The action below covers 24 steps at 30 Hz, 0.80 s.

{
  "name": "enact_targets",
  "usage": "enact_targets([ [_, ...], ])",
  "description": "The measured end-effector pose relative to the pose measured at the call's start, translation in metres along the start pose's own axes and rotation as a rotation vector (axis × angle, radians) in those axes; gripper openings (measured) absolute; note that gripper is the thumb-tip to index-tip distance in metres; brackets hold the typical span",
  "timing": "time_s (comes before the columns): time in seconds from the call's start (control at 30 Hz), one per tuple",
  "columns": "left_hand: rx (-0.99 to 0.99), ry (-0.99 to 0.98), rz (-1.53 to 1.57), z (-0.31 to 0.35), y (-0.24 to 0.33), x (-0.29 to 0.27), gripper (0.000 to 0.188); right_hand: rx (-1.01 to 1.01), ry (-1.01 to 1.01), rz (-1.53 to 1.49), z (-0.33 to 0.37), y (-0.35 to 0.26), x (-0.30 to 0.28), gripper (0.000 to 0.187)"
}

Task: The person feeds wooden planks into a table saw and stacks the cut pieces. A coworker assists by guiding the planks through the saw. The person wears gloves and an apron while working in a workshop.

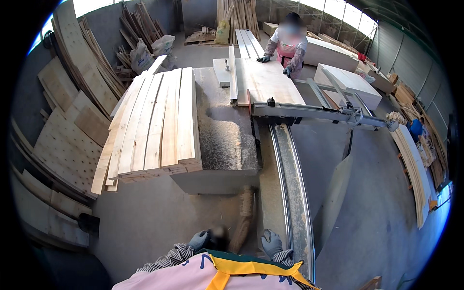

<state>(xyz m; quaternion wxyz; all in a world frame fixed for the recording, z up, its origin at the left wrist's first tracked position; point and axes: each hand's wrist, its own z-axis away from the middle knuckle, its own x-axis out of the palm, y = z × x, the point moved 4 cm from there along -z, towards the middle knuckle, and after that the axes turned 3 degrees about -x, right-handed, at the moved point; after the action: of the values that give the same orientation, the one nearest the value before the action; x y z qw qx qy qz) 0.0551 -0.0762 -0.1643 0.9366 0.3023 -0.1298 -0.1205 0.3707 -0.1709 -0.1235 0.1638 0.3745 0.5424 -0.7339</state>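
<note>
My left hand (198, 239) and my right hand (271, 242) wear grey gloves and hang close to my body at the lower edge, holding nothing, with fingers loosely bent. Between them a ribbed dust hose (246, 212) runs up under the saw table (224, 140), which is covered in sawdust. A stack of long pale planks (154, 128) lies on the table's left half. At the far end, a wide board (266, 79) lies flat with a co-worker (290, 46) resting both gloved hands on its far edge.
The saw's sliding rail (292, 188) runs away from me on the right, crossed by a metal fence arm (319, 114). Perforated panels (67, 145) lean on the left. Curved slats (415, 174) and large pale boxes (348, 82) stand to the right. Timber is piled at the back.
</note>
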Motion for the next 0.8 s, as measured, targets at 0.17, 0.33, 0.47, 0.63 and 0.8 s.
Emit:
enact_targets([
  [0.17, 0.008, 0.061, 0.011, -0.033, -0.014, -0.026, 0.048, -0.053, -0.008, 0.026, -0.118, -0.039, -0.031, 0.039],
  [0.33, -0.062, 0.050, 0.062, -0.033, 0.012, -0.025, 0.053, -0.285, 0.124, 0.242, -0.262, -0.078, -0.064, 0.043],
  [0.47, -0.221, 0.122, 0.091, -0.036, 0.023, -0.041, 0.052, -0.404, 0.210, 0.336, -0.374, -0.128, -0.061, 0.051],
  [0.63, -0.221, 0.118, 0.131, -0.054, 0.024, -0.059, 0.052, -0.308, 0.080, 0.568, -0.465, -0.151, -0.046, 0.064],
  [0.8, -0.240, 0.127, 0.112, -0.054, 0.062, -0.047, 0.049, -0.203, -0.036, 0.738, -0.471, -0.139, -0.040, 0.063],
])
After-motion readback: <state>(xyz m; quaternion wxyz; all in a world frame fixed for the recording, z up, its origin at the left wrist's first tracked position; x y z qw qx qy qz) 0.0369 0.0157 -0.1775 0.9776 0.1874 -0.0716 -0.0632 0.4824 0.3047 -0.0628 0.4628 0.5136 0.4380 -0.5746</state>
